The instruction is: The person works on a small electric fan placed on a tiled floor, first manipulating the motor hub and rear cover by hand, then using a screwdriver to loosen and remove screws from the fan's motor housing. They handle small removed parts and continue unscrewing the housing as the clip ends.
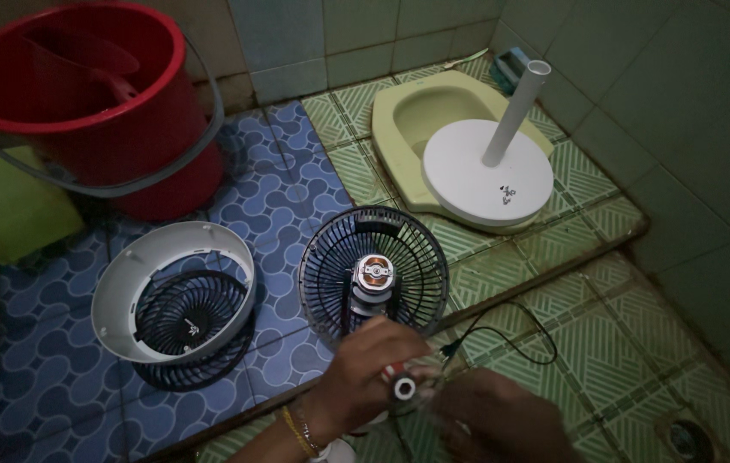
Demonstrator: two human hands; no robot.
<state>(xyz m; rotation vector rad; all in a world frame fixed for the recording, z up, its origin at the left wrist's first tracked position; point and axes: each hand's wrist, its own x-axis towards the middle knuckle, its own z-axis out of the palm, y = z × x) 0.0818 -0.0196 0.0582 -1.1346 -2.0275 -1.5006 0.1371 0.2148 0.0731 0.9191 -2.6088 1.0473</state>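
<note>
A black fan grille with the bare motor in its middle stands tilted on the tiled floor. My left hand, with a gold bracelet on the wrist, is closed around the fan's white neck tube just below the motor. My right hand is blurred beside it, close to the tube and the black power cord; whether it grips anything is unclear. A white fan rim with a black front grille lies to the left.
A red bucket with a scoop inside stands at the back left. A white round fan base with its pole rests on a pale green squat toilet. A floor drain sits at the lower right. Tiled walls close the corner.
</note>
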